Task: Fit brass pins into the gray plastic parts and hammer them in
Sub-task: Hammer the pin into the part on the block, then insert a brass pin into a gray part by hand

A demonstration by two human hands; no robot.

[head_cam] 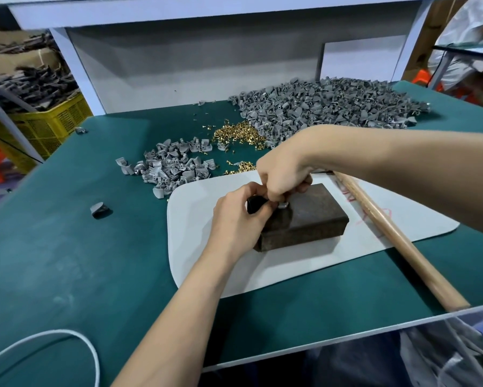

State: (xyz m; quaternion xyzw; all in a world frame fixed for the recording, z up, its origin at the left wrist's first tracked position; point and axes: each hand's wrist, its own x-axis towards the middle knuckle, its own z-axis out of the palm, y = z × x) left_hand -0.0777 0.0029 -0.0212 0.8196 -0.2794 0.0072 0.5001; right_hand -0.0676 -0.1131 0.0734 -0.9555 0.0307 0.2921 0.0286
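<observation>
A rusty brown metal block (312,216) lies on a white mat (206,261). At the block's near-left top edge my left hand (234,216) grips a dark gray plastic part (253,203). My right hand (282,171) reaches over from the right, and its curled fingertips pinch the light end of the same part (283,205); any pin between them is hidden. Loose brass pins (240,134) lie in a heap behind the mat. A hammer's wooden handle (396,236) lies along the mat's right side, its head hidden behind my right wrist.
A large pile of gray parts (332,104) fills the back right of the green table and a smaller pile (170,166) sits left of the pins. One dark part (99,209) lies alone at the left. A white cable (92,347) loops at the near left. A yellow crate (47,124) stands beyond the table.
</observation>
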